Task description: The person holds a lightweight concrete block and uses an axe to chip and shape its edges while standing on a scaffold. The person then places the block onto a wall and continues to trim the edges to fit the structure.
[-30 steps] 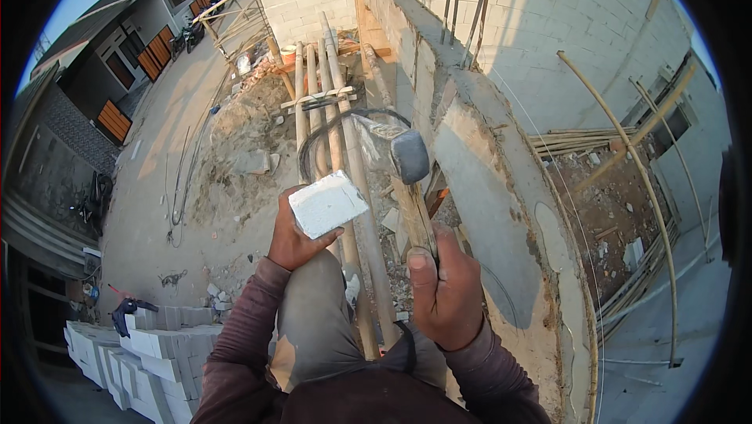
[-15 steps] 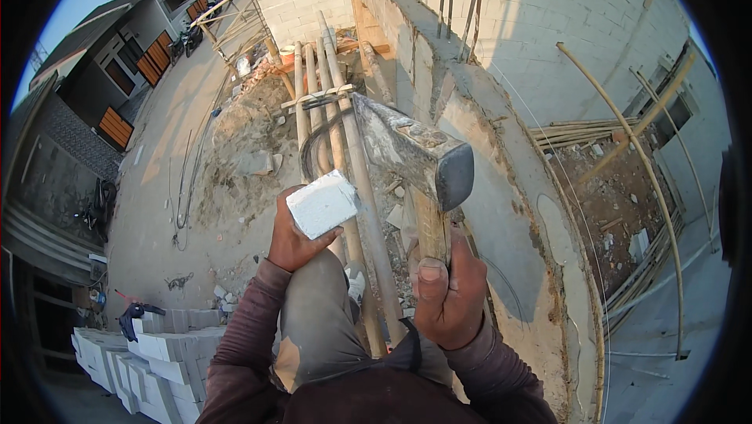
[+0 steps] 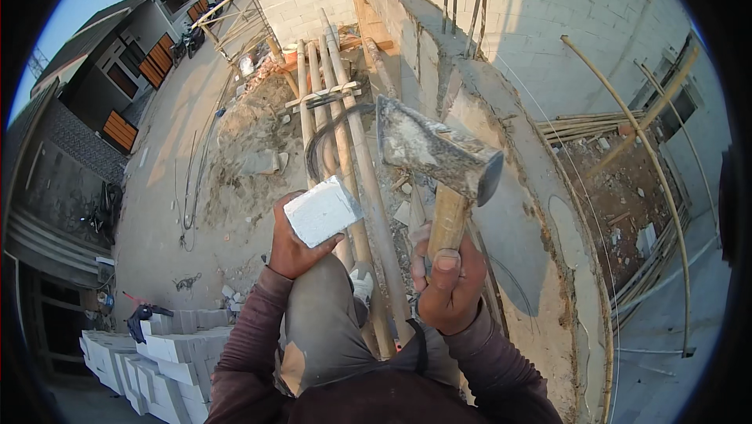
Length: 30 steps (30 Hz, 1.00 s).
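Observation:
My left hand (image 3: 292,237) is closed around a small white block piece (image 3: 323,211), a cut chunk of light concrete, above my left thigh. To its right, my right hand (image 3: 452,292) grips the wooden handle (image 3: 449,224) of a hatchet (image 3: 427,146) from below. The hatchet's head is smeared with grey-white crust; its wide blade end points left and its blunt end right. Head and block are apart. Some of my left fingers are hidden behind the block.
Bamboo poles (image 3: 345,142) lashed by a crosspiece run ahead beneath me. A rough mortar-topped wall (image 3: 540,212) curves along my right, with a taut string (image 3: 576,181) beside it. White blocks (image 3: 160,361) are stacked lower left. Slanted bamboo props (image 3: 650,157) stand beyond the wall.
The hatchet has shifted slightly right in my right hand and turned, its handle now leaning right and its blunt face angled away. My left hand keeps the block nearly in place.

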Motion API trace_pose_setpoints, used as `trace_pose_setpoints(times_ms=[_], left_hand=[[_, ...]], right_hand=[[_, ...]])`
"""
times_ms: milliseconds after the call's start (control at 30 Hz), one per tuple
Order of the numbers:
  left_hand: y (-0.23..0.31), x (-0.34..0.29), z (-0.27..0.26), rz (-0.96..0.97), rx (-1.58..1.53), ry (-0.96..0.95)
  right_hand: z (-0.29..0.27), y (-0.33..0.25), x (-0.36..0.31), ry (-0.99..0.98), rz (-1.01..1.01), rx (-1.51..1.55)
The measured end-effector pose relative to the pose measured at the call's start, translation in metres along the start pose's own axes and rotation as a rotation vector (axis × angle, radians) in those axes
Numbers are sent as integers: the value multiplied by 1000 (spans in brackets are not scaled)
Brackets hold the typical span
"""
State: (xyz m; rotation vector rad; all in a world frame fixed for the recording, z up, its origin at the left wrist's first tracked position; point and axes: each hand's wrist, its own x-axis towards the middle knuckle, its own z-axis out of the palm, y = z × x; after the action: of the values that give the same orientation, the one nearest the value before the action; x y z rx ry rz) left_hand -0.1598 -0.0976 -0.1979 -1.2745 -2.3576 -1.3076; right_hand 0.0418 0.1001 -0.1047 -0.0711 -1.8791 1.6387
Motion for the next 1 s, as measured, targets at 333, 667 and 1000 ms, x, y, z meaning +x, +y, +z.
trace_pose_setpoints(times_ms=[333,667,1000], left_hand=[[1,-8,-2,-70,-55,-12],[2,-9,-1,-96,9,22],[0,-14,-1,-135,-157,84]], right_hand=[[-4,-22,25,-19,26,-66],[9,21,37,-257,135,-260],[19,57,42,-272,110,-281]])
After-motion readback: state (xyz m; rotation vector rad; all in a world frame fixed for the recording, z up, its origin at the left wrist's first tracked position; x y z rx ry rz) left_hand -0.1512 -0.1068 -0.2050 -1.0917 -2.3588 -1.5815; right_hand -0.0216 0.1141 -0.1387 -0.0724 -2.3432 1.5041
